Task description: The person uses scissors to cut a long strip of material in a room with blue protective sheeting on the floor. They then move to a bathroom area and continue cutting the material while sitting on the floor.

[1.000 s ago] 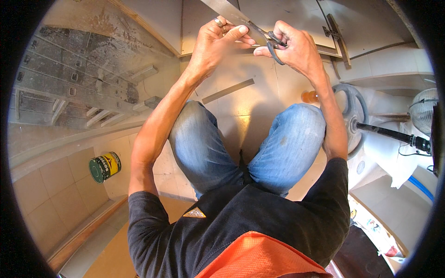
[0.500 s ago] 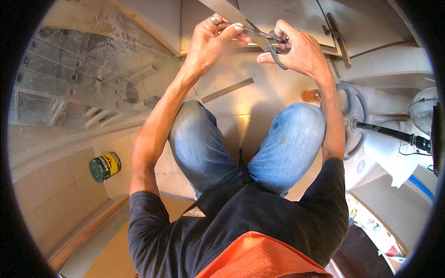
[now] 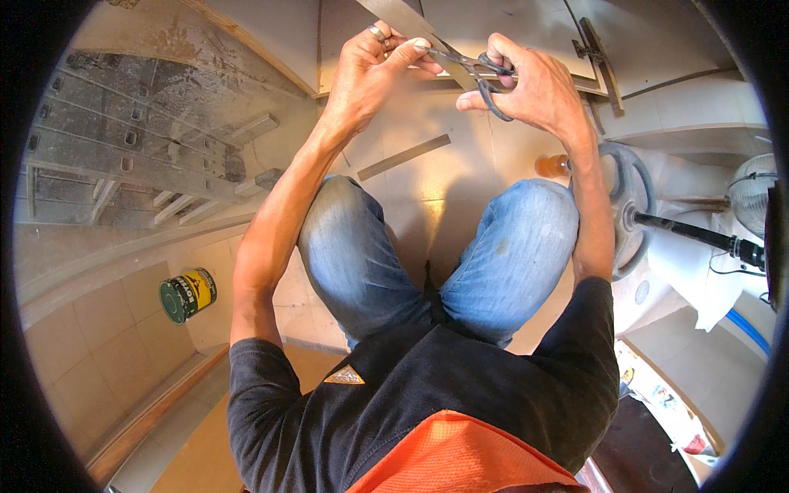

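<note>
At the top of the view, my left hand (image 3: 362, 74) pinches a thin greyish-brown strip (image 3: 396, 15) between thumb and fingers; rings show on one finger. A pair of dark-handled scissors (image 3: 494, 100) is in my right hand (image 3: 538, 89), its thumb and fingers at the handle loops. The scissor blades lie across the strip, their tips close to my left thumb. Both hands are raised beyond my bent knees. Below them, another flat strip (image 3: 404, 157) rests on the tiled floor.
To the left lie a grey metal ladder-like frame (image 3: 127, 140) and a green and yellow can (image 3: 187, 295). On the right, a round grey fan base (image 3: 622, 209) with a black pole stands beside an orange bottle (image 3: 552, 166). Pale panels (image 3: 485, 25) lie ahead, with a wooden piece (image 3: 602, 66).
</note>
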`<state>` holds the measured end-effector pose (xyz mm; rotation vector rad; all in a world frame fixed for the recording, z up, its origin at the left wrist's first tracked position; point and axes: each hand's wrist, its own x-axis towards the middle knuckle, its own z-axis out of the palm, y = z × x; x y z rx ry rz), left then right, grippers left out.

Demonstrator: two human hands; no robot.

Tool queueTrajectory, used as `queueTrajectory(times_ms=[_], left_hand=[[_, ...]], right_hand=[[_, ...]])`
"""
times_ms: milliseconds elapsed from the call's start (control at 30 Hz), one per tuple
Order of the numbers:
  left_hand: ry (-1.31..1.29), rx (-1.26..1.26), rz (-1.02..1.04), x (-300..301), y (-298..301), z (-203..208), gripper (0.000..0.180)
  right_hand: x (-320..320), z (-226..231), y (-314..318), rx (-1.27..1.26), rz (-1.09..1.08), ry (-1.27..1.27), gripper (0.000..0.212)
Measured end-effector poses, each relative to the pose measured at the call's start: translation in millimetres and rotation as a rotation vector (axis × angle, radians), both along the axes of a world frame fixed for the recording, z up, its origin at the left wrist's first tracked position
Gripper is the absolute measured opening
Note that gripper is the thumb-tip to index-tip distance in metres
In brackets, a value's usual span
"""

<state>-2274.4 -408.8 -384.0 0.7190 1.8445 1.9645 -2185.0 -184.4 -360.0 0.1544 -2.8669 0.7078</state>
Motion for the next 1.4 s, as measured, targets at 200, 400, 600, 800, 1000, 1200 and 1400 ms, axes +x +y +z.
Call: queueTrajectory(times_ms=[200,400,600,800,1000,1200,1400], left_hand=[[-0.021,0.050,0.014,1,1,1,0.017],[-0.025,0.100,0.052,2,3,3,0.017],[-0.037,0.106,0.039,2,2,2,0.018],[-0.009,0.078,0.021,4,3,0,0.019],[-0.038,0.088,0.041,2,3,-1,0.019],[-0.052,0.066,0.031,1,1,1,0.015],[-0.034,0.013,0.004,4,2,3,0.014]], right_hand=[[-2,-1,-1,-0.037,-0.003,0.013,0.063],[-4,-2,-2,-0.088,0.003,0.029,0.061],[-4,-3,-4,-0.125,0.003,0.011,0.062],[-4,-2,-6,-0.088,0.000,0.066,0.069],[-3,0,-8,-0.143,0.003,0.057,0.063],[-5,-3,-8,-0.158,-0.012,0.020,0.065],[-2,0,-11,-0.134,-0.009,0.026,0.070]])
